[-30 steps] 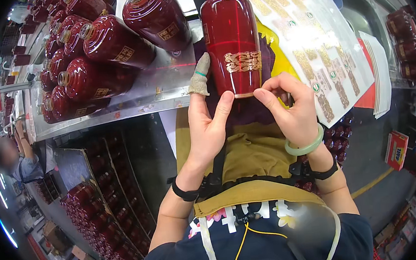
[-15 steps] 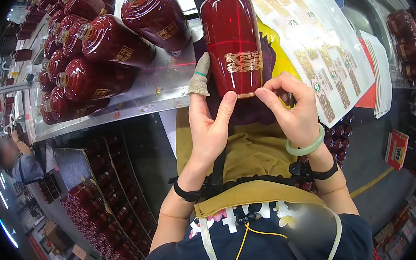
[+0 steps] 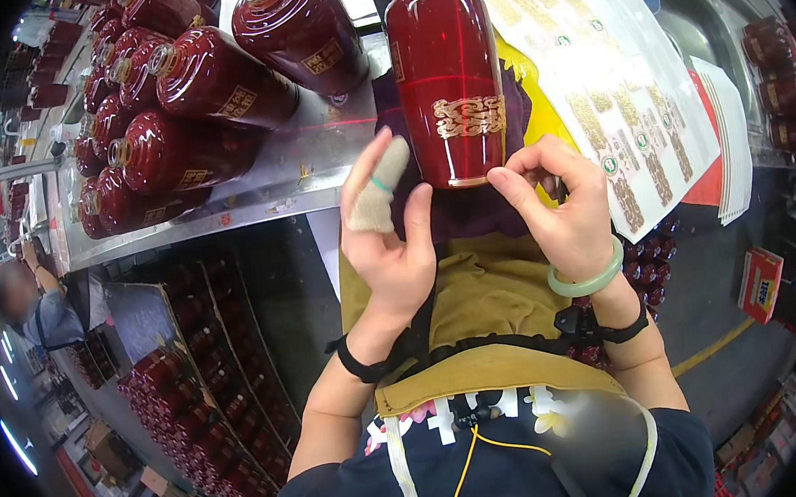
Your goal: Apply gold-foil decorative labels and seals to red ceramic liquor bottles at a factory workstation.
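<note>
In front of me a dark red glass bottle (image 3: 442,50) lies with its base toward me, on dark purple cloth. Thin red light lines cross it. A gold scroll-patterned decoration (image 3: 470,117) sits on its lower part. My right hand (image 3: 572,205), with a pale green bangle, has its thumb at the right edge of the base and its fingers curled; some fingertips are hidden. My left hand (image 3: 389,259) is open just left of the base, apart from the bottle, its thumb and fingers spread. A beige cloth finger cover (image 3: 383,185) with a green band is on it.
Several red bottles (image 3: 223,84) stand on the metal table (image 3: 314,152) at the left. Sheets of gold stickers (image 3: 637,114) lie at the right, by yellow material (image 3: 542,113). More bottles (image 3: 186,418) fill racks below left. Another person (image 3: 48,307) is at the far left.
My left hand has come off the bottle's base, moving left and opening. My right hand has stayed at the base. The bottle has barely shifted.
</note>
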Motion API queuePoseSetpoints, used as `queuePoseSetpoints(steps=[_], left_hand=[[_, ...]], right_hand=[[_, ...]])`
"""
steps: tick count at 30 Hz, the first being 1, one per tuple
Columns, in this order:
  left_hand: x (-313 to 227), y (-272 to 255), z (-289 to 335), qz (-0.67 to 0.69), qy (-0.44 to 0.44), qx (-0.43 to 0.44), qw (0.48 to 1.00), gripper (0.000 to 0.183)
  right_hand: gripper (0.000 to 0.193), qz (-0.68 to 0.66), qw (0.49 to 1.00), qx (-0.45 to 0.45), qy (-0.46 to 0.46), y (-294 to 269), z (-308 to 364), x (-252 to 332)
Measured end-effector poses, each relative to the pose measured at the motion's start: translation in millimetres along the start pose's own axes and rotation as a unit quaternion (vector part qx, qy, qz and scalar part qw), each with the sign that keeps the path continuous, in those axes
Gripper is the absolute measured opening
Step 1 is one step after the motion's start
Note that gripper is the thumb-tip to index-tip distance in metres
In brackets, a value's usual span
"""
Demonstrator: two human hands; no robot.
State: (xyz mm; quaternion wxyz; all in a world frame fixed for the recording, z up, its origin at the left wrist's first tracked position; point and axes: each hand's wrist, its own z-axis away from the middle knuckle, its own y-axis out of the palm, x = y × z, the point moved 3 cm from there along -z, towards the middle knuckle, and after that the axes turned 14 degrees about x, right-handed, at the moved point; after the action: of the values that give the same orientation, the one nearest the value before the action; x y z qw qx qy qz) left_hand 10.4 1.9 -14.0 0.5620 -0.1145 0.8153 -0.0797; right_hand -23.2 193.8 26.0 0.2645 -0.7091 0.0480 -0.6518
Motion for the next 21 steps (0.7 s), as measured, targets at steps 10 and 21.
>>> queuePoseSetpoints(steps=[10,21], left_hand=[[-6.8,11.6,-2.5,-0.244,0.188,-0.003,0.951,0.023],[-12.8,12.6,-8.8,-0.289,0.178,0.018,0.94,0.02]], right_hand=[[0.018,-0.01,1.0,0.011,0.011,-0.7,-0.4,-2.9],[0.017,0.013,0.997,0.073,0.013,-26.4,-1.8,-1.8]])
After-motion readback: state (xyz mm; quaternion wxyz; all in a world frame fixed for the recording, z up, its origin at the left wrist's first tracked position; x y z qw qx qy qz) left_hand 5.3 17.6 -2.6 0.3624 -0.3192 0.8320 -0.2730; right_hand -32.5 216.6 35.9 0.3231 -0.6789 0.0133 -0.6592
